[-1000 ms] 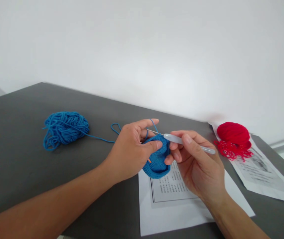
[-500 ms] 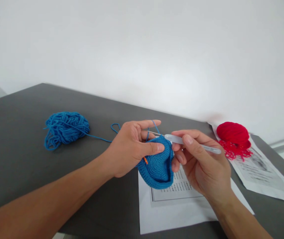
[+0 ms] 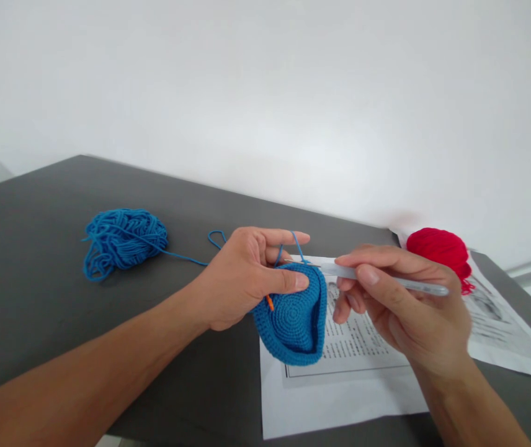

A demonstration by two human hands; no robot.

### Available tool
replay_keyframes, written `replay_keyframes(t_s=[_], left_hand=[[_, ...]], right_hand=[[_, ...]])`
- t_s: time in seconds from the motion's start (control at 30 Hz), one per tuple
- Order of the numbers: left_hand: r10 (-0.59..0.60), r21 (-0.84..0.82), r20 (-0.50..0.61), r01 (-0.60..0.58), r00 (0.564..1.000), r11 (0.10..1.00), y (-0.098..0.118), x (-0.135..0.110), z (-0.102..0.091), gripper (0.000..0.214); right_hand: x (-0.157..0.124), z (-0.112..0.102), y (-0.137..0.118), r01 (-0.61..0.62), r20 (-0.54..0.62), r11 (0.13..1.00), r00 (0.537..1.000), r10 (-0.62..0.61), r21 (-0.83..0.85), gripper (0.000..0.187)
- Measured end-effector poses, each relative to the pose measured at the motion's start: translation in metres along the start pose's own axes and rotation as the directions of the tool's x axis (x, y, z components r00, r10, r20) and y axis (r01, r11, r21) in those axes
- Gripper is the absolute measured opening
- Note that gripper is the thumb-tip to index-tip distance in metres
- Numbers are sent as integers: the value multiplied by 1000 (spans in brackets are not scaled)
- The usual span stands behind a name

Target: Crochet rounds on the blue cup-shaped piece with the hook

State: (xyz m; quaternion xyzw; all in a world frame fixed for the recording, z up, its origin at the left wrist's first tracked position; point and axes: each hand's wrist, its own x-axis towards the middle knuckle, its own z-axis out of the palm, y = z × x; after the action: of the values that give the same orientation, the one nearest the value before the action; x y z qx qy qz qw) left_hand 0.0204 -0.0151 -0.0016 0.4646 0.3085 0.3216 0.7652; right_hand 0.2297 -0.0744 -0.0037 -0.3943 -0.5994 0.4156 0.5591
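Note:
My left hand [image 3: 251,276] pinches a round blue crochet piece [image 3: 291,316] with its thumb in front, holding it above the papers. Blue yarn [image 3: 299,245] loops over the raised index finger and runs down to the piece's top edge. In my right hand [image 3: 409,304] is a crochet hook [image 3: 386,280] with a pale, translucent handle, gripped between thumb and fingers. Its thin metal shaft reaches the top edge of the work; whether its tip is through a stitch, I cannot tell. An orange stitch marker [image 3: 270,303] sits at the piece's left side, by my thumb.
A loose blue yarn skein [image 3: 126,239] lies on the dark table [image 3: 191,385] at left, its strand trailing to my left hand. Beneath the work is a printed sheet [image 3: 340,403]. Red yarn [image 3: 437,248] rests on another printed sheet [image 3: 521,338] at right. A white wall stands behind.
My right hand has moved right with the crochet hook, drawing its handle away from the blue piece. The piece has dipped slightly, and my left index finger has shifted a little right and down.

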Motion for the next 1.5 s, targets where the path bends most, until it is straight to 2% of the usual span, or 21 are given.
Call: replay_keyframes(t_s=[0.37,0.6,0.97,1.2,1.5], left_hand=[[-17,54,-28,18,999,998,2,1,-2,78],[20,55,-48,-18,999,998,4,0,-1,81],[97,189,-88,-79,991,979,5,0,3,76],[225,396,-146,-152,963,906,1,0,4,71],[316,516,-218,-166,923,840,-6,2,2,72]], right_hand=[[-1,-16,-4,116,69,984,992,-107,-137,15],[-2,-12,-3,185,60,957,983,-176,-222,20],[-4,-9,-1,255,51,916,966,-252,-309,25],[-1,-1,-8,331,106,814,941,-320,-478,29],[-1,12,-2,446,190,677,887,-421,-586,41]])
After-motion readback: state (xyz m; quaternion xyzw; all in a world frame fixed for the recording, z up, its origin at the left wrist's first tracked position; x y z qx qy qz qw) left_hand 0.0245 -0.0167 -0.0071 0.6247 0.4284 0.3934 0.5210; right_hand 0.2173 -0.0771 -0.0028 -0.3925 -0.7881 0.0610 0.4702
